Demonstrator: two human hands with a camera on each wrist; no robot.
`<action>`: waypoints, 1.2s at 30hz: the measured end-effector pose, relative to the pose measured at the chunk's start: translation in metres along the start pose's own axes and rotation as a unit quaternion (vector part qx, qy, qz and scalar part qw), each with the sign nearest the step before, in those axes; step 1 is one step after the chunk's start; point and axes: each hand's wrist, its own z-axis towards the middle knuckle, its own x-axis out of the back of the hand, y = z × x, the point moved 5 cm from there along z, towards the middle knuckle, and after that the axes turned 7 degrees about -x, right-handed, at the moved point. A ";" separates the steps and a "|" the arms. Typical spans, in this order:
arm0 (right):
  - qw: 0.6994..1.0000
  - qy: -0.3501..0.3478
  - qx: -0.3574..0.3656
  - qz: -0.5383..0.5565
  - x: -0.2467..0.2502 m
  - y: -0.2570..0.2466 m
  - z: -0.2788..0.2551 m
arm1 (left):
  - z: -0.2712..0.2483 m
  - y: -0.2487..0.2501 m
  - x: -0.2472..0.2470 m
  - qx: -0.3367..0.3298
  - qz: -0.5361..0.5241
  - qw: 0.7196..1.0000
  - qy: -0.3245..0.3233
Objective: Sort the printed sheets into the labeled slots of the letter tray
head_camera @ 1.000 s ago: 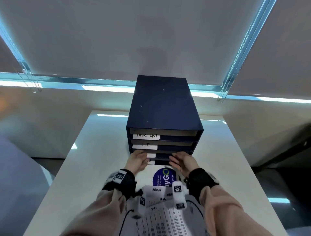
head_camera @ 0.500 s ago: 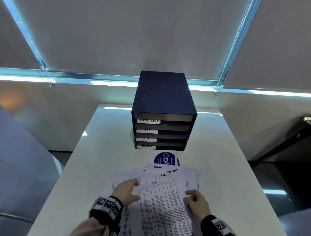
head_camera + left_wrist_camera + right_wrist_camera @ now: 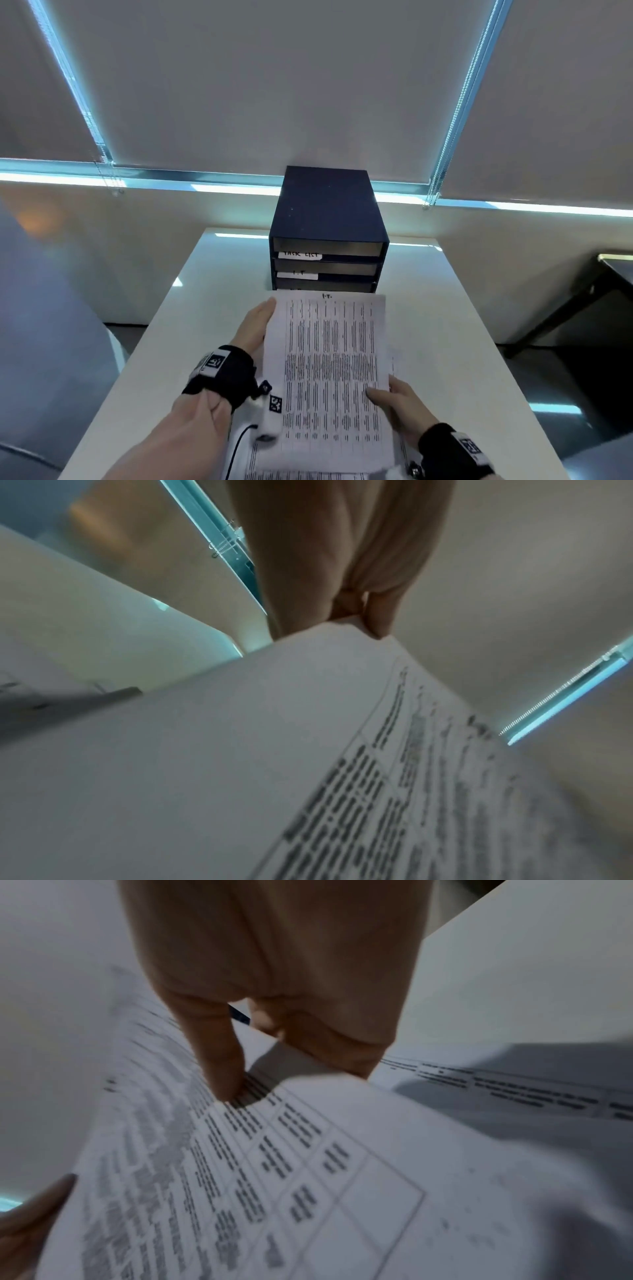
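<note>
A printed sheet (image 3: 329, 370) with "I.T." handwritten at its top is held up over the table, its far edge covering the lower slots of the letter tray. My left hand (image 3: 263, 318) grips its left edge, fingers curled round the paper (image 3: 377, 615). My right hand (image 3: 380, 394) pinches the right edge lower down, thumb on the print (image 3: 219, 1069). The dark blue letter tray (image 3: 329, 212) stands at the table's far end; only its slot labels "TASK LIST" (image 3: 299, 254) and "I.T" (image 3: 297, 274) show.
More printed sheets (image 3: 308, 474) lie on the white table (image 3: 445, 325) under the held one, also seen in the right wrist view (image 3: 514, 1091). A grey chair (image 3: 44, 342) is at the left, dark furniture (image 3: 589, 298) at the right, and closed blinds behind.
Both hands drew back from the tray's lower slots to the pile of sheets. They have lifted the sheet marked I.T. off the pile and raised it toward the tray.
</note>
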 end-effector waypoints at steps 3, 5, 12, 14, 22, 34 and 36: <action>1.000 -0.020 0.020 0.005 -0.001 -0.002 0.001 | 0.030 -0.026 0.016 0.037 -0.016 0.999 0.032; 1.000 -0.014 0.022 -0.003 0.001 -0.001 0.002 | 0.023 -0.019 0.010 0.064 -0.032 0.997 0.027; 1.000 -0.003 0.006 0.027 0.005 0.002 0.006 | 0.013 -0.009 -0.002 0.078 -0.064 0.994 0.041; 0.999 -0.001 0.005 0.052 0.007 0.005 0.011 | 0.017 -0.009 -0.002 0.075 -0.068 0.994 0.045; 0.997 0.068 -0.026 0.024 0.019 0.004 0.036 | 0.032 0.001 -0.004 0.060 -0.011 0.998 0.028; 0.991 0.127 -0.019 -0.039 0.031 -0.100 0.125 | 0.029 -0.047 -0.011 0.126 0.000 0.989 -0.072; 0.991 0.128 -0.024 -0.035 0.026 -0.113 0.127 | 0.040 -0.048 -0.011 0.122 0.015 0.991 -0.057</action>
